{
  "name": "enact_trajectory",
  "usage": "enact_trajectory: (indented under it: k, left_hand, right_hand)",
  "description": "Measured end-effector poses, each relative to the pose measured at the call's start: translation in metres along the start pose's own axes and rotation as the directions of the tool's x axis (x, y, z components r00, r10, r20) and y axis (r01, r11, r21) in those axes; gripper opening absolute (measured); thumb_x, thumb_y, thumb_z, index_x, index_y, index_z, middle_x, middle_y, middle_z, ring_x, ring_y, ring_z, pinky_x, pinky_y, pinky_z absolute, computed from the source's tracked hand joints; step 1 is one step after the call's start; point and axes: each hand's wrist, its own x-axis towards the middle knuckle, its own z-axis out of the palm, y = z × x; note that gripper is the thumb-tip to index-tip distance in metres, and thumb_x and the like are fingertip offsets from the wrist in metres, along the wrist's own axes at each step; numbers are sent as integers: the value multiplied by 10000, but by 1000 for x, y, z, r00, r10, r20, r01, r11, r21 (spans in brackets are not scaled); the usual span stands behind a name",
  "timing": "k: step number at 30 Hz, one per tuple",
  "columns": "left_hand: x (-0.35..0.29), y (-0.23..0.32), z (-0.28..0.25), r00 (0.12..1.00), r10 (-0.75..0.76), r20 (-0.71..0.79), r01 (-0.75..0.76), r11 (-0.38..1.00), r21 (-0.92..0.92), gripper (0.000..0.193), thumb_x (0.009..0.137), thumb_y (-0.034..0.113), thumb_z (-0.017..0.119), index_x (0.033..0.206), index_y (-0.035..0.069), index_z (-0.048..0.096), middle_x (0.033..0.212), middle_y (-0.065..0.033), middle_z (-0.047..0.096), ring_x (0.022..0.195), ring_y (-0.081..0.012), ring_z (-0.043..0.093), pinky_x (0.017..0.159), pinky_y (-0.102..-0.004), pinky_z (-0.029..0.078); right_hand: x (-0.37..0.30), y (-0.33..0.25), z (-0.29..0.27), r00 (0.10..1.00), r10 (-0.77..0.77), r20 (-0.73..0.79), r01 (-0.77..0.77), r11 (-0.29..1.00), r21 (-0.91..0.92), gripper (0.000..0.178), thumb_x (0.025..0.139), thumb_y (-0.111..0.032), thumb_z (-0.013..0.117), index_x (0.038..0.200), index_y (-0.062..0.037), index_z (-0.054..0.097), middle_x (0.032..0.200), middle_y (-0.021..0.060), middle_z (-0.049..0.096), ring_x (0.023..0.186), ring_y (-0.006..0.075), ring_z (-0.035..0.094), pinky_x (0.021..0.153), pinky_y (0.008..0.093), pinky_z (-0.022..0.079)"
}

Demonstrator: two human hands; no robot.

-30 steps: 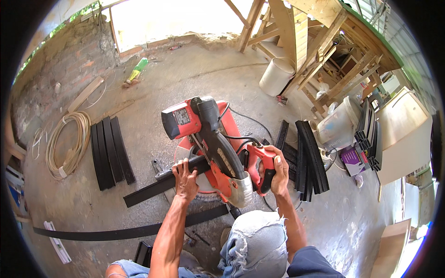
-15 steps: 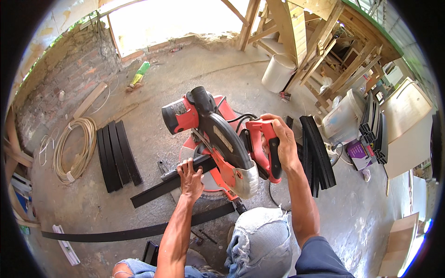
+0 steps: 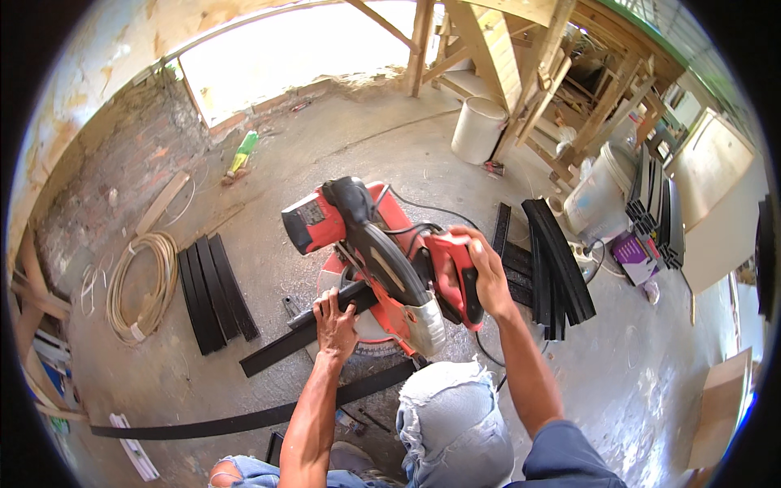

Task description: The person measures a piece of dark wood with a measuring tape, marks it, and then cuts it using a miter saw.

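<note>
A red and black miter saw [image 3: 366, 236] stands on the floor in front of me. My right hand [image 3: 482, 268] is wrapped round its red and black handle [image 3: 454, 281], on the right of the saw head. On the left, my left hand [image 3: 335, 324] holds a black channel strip [image 3: 281, 348] down on the saw base, fingers over its top. The strip slants from lower left up beneath the saw head, which hides its far end. The blade is mostly hidden by the guard [image 3: 423, 325]. A long black strip [image 3: 244, 421] lies on the floor nearer my knees.
Several black strips [image 3: 213, 293] lie left of the saw, beside a coil of pale hose [image 3: 146, 285]. More black strips [image 3: 557, 268] lie to the right, near a bucket [image 3: 598, 199] and a purple box [image 3: 637, 256]. A green bottle [image 3: 242, 153] and a white cylinder [image 3: 478, 130] stand farther back.
The view has shifted, so the floor things at left sit lower in the picture. My right hand and the saw handle appear slightly lower and farther left. Both hands keep their hold.
</note>
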Motion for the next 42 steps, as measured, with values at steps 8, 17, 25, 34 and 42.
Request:
enact_trajectory:
  k: [8,17,25,34,42]
  left_hand:
    - [-13,4,-31,993,6,-121,-1,999,41,490,827,255,764,1282,110,657,1530,-266,327,1424,-444,290,1135,-621,205]
    - [-66,-38,-34,-226,-961,-157,853,-118,-509,836,758,539,831,1315,5,510,1411,-259,420,1283,-405,433,1056,-598,298]
    - [-113,-151,-25,24,-779,626,140,-618,-774,399,945,523,655,981,126,671,869,-24,683,868,-206,641,830,-429,495]
    - [-43,-87,-225,176,-984,13,149,13,-989,396,970,443,674,1149,90,668,1058,-22,674,916,-147,649,760,-329,553]
    - [-24,-18,-319,324,-815,-480,-73,485,-872,336,1052,339,575,1165,23,579,996,-47,659,916,-157,630,848,-301,526]
  right_hand:
    - [114,-62,17,966,146,212,-159,986,41,426,1035,-313,531,1328,-6,497,884,91,630,648,161,610,534,315,519]
    - [175,-65,23,963,151,225,-169,984,61,375,990,-298,591,1140,45,607,923,143,694,692,207,686,637,329,568]
    - [36,7,-6,941,-82,-327,34,988,-149,439,943,-347,649,1220,-8,658,1143,156,695,1057,243,653,958,365,491]
    - [-284,111,-38,885,384,-263,-397,327,-858,742,797,-411,782,1357,-8,510,1401,193,448,1316,372,419,1108,487,338]
    - [-296,135,-17,733,537,-418,-573,156,-805,797,808,-403,796,1410,-3,461,1378,213,452,1277,390,445,1047,489,408]
